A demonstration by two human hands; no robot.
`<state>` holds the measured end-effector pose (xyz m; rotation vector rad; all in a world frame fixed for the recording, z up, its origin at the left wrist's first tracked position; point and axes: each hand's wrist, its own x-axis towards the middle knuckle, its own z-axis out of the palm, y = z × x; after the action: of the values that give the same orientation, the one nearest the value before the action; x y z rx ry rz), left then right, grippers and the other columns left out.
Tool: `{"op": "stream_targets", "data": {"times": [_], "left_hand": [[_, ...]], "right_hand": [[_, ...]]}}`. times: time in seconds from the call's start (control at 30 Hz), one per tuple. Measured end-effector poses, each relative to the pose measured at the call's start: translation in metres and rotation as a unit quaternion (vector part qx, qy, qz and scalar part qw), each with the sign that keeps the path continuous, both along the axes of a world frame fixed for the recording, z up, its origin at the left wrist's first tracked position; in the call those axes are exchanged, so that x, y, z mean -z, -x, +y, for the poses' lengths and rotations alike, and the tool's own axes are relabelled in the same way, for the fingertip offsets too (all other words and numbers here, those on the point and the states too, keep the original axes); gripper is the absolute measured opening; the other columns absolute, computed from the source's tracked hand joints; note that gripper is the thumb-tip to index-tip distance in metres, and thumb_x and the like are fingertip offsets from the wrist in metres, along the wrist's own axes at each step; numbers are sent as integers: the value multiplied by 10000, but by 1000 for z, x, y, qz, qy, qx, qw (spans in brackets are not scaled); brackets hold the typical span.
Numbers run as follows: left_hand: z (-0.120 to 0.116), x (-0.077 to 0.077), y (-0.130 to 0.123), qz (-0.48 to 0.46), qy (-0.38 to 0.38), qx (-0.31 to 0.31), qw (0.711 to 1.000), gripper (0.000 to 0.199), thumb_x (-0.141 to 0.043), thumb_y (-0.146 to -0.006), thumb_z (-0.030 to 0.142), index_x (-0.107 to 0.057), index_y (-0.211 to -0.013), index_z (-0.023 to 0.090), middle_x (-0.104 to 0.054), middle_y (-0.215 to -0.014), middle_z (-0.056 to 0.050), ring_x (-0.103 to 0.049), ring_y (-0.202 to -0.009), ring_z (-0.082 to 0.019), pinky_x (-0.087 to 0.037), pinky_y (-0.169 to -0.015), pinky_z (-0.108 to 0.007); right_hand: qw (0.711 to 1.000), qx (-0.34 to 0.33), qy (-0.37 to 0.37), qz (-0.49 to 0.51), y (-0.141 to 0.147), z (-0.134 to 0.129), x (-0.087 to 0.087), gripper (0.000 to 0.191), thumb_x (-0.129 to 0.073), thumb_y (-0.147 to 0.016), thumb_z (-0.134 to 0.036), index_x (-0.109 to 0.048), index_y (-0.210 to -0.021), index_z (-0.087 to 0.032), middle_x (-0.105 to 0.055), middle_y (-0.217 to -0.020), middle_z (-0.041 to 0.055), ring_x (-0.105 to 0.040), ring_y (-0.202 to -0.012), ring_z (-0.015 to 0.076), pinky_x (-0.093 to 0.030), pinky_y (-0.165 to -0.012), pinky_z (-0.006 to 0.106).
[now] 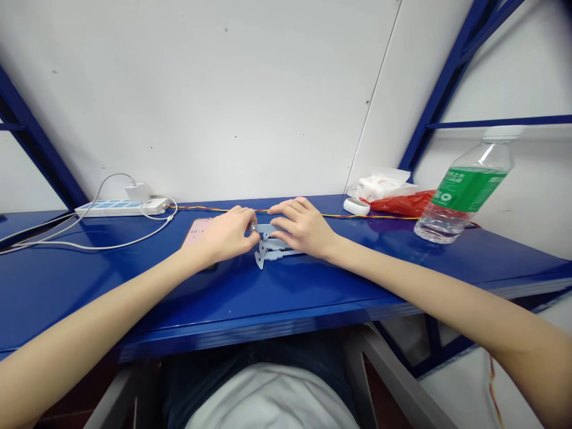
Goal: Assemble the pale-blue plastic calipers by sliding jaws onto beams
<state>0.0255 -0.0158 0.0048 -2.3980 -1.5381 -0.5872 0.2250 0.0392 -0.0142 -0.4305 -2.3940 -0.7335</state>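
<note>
- a blue steel workbench (223, 298) spans the view beneath both hands, with a white wall panel (201, 101) rising beyond the fingertips
- well right of the right fingers stands a clear plastic water bottle (460, 196) with a green label
- well left of the left fingers lies a white power strip (120, 208), with white cables (102, 238) looping from it across the bench
- beyond and right of the right fingers sit a red plastic bag (402, 204), a white tissue packet (379, 186) and a small round white object (356, 206)
- a twisted orange and yellow wire (214, 208) runs just beyond both hands' fingertips
- a phone (196, 231) showing a timer on a pink screen lies just left of the left fingers, partly under that hand
- a pale blue plastic assembly (272, 244) of flat, stacked arms lies on the bench between the hands, touching the fingers of both
- the left hand (226, 235) has its fingers pinched together on the assembly's near end, beside a small silvery piece (253, 226)
- the right hand (304, 226) has its fingers close together, pressed down over the assembly's top
</note>
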Motion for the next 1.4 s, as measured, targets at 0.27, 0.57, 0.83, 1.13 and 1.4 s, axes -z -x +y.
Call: {"op": "stream_targets", "data": {"times": [0.27,0.57,0.83,1.13,1.4], "left_hand": [[7,-1,1,-46,0,-41,998,160,-428,-698,151,-554,-785,196,-657,-814,-53,-591,-724,-195,-452,-607,-297],[19,-9,32,11,-38,-67,997,188,-419,-809,260,-587,-808,176,-659,-858,-84,-592,-887,-238,-475,-686,-340],[7,4,8,124,-20,76,989,227,-381,-804,162,-596,-875,177,-659,-897,-67,-585,-882,-213,-479,-758,-331],[19,7,23,198,6,30,980,234,-384,-837,223,-614,-852,182,-667,-869,-71,-609,-861,-215,-480,-751,-327],[23,6,29,217,5,20,976,246,-383,-839,216,-625,-827,176,-674,-877,-89,-608,-874,-223,-473,-782,-351]], "right_hand": [[1000,17,-22,8,3,-3,-1,242,-429,-939,-306,-652,-895,-223,-629,-1138,71,-534,-1008,228,-345,-864,409],[994,72,17,78,-13,19,-3,172,-533,-893,-322,-647,-828,-211,-627,-1124,82,-545,-992,237,-377,-867,412],[997,17,69,30,-8,12,-1,169,-555,-883,-305,-654,-828,-179,-630,-1090,96,-555,-1014,219,-388,-866,382],[975,25,221,-24,-13,18,2,235,-579,-855,-388,-683,-854,-177,-632,-1086,101,-576,-978,230,-428,-875,425],[962,31,272,-20,-9,18,3,198,-602,-839,-370,-689,-847,-193,-635,-1088,82,-576,-984,231,-434,-868,427]]}}
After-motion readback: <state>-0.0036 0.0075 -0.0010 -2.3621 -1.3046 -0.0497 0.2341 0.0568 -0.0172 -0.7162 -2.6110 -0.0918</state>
